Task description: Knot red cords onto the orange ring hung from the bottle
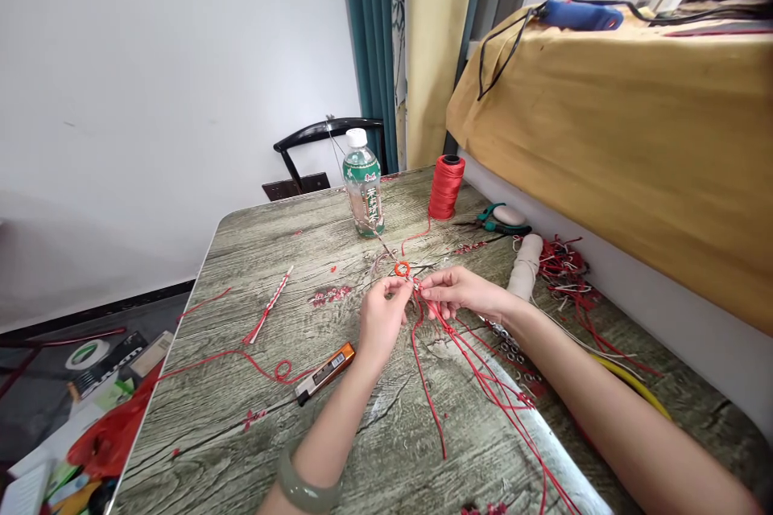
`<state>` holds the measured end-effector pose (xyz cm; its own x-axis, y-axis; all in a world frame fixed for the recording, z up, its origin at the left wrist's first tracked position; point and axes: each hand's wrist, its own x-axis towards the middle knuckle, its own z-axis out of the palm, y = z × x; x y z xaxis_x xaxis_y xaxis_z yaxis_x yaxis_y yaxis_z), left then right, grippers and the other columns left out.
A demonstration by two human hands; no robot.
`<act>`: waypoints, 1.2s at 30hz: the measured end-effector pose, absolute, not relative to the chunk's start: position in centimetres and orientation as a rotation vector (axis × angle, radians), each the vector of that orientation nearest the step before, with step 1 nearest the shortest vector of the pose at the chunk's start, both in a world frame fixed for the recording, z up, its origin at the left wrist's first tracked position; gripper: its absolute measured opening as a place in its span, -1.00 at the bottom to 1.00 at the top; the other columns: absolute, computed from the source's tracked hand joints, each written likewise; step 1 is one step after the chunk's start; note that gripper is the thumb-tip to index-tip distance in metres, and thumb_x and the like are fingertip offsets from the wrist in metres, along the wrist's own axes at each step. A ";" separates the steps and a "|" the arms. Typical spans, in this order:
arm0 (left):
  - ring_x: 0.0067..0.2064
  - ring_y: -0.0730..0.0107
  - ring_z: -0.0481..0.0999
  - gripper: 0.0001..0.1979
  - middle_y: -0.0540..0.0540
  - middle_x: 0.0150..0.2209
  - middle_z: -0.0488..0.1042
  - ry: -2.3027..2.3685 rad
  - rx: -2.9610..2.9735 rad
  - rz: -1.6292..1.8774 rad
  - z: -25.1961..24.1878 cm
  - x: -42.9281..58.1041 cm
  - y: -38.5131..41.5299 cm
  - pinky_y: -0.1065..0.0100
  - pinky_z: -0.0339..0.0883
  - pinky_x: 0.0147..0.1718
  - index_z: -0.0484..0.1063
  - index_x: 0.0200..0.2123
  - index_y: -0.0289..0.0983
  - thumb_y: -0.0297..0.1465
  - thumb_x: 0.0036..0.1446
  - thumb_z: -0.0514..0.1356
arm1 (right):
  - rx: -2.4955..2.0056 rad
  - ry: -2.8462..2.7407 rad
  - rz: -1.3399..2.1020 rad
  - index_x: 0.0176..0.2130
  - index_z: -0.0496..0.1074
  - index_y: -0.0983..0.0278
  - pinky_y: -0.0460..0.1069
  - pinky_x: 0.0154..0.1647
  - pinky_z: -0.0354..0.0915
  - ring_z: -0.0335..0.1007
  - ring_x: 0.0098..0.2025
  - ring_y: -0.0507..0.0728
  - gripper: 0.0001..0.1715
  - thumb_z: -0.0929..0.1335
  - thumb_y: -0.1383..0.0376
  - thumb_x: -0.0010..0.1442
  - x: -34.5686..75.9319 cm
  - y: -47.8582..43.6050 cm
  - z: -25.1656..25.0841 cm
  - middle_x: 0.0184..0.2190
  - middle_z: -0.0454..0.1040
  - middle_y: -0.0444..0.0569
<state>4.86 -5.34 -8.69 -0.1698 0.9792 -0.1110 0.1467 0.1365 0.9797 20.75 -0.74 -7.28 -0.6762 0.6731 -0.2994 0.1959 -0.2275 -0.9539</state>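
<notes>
Both my hands meet over the middle of the wood-grain table. My left hand is closed in a pinch on thin red cords just below a small orange ring. My right hand pinches the same red cords from the right side. The cords trail from my fingers toward me across the table. A taut thread runs from the ring up to a water bottle. A green bangle sits on my left wrist.
A red thread spool stands behind the bottle, with green-handled scissors and a white spool to its right. An orange lighter and a red-white braided piece lie at left. A yellow-covered bed flanks the right; floor clutter lies lower left.
</notes>
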 end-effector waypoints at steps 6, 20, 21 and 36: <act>-0.64 0.64 0.15 -0.68 -0.02 -0.51 0.39 1.358 1.000 1.118 -8.4 5.4 -5.4 0.52 0.06 -0.69 0.43 -0.31 -0.39 -0.31 -0.17 0.21 | -1.058 -1.605 2.012 -0.23 0.32 0.36 -0.22 -0.65 0.16 0.29 -0.61 -0.09 -0.69 0.27 0.19 0.07 20.8 -1.0 -7.2 -0.53 0.46 -0.04; -0.63 0.62 0.13 -0.74 0.00 -0.58 0.41 1.314 1.013 1.114 -8.1 5.3 -5.3 0.53 -0.03 -0.68 0.50 -0.32 -0.36 -0.43 -0.15 0.15 | -0.962 -1.580 1.973 -0.04 0.27 0.29 -0.21 -0.58 0.19 0.27 -0.51 -0.11 -0.42 0.39 0.35 -0.10 20.5 -1.0 -7.5 -0.24 0.40 -0.04; -0.64 0.62 0.13 -0.74 0.01 -0.61 0.39 1.319 0.999 1.119 -8.2 5.3 -5.3 0.53 -0.04 -0.68 0.50 -0.33 -0.36 -0.42 -0.16 0.15 | -0.945 -1.573 2.014 -0.01 0.25 0.29 -0.20 -0.57 0.20 0.28 -0.51 -0.10 -0.41 0.38 0.33 -0.09 20.5 -1.1 -7.5 -0.26 0.42 -0.02; -0.56 0.53 0.27 -0.79 -0.06 -0.52 0.44 1.346 1.112 1.078 -9.0 5.2 -5.4 0.48 0.09 -0.61 0.48 -0.42 -0.36 -0.36 -0.11 0.14 | -1.006 -1.840 2.057 -0.34 0.47 0.40 -0.20 -0.63 0.17 0.26 -0.60 -0.10 -0.67 0.36 0.18 -0.05 21.5 -0.7 -7.9 -0.54 0.45 -0.06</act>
<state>5.16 -5.37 -9.02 -0.0336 0.9857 -0.1650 0.0540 0.1667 0.9845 21.46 -0.74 -7.89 -0.7470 0.5668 -0.3476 0.2826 -0.2026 -0.9376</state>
